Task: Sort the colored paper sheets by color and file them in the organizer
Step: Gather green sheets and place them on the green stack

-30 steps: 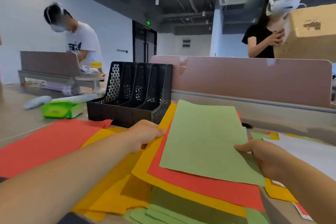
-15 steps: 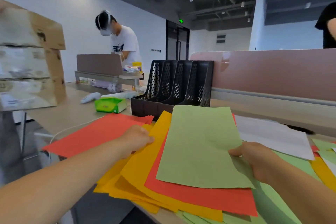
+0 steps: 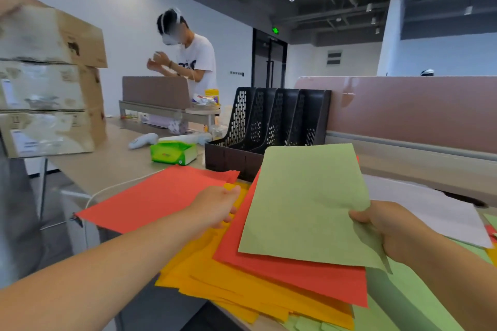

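Note:
My right hand point(image 3: 390, 228) pinches the right edge of a green sheet point(image 3: 304, 204), lifted and tilted above the pile. Under it lies a red sheet point(image 3: 290, 274) on a thick spread of orange sheets point(image 3: 242, 285). My left hand point(image 3: 217, 207) rests with curled fingers on the orange sheets beside another red sheet point(image 3: 158, 196) at the left; what it grips, if anything, is hidden. The black mesh organizer point(image 3: 258, 126), with several upright slots, stands behind the papers. More green sheets point(image 3: 403, 303) lie at the lower right.
A white sheet point(image 3: 430, 209) lies at the right. A green tissue pack point(image 3: 173, 152) and a white handheld device point(image 3: 144, 140) sit left of the organizer. Stacked cardboard boxes point(image 3: 51, 83) stand at the far left. A pink divider point(image 3: 416, 110) backs the desk; a person works beyond.
My view has swung left and nearer. The green sheet has risen off the pile in my right hand. My left hand stays on the orange sheets.

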